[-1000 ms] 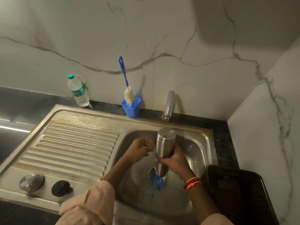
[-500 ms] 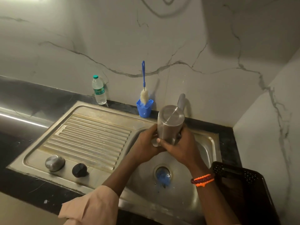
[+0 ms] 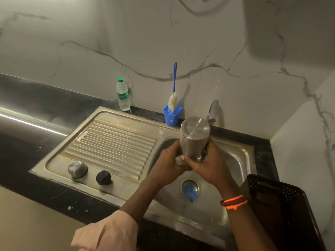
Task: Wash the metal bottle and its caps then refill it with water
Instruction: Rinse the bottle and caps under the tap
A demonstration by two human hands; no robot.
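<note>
A clear plastic water bottle with a green cap is standing upright on the dark stone bench against the white marble-patterned wall. Right of it, a blue-handled bottle brush with white bristles is leaning in a small blue plastic cup. A dark perforated plastic basket is sitting at the near right.

We've got the tap right behind the bottle, blue cup just left, basket crowding the right.
</note>
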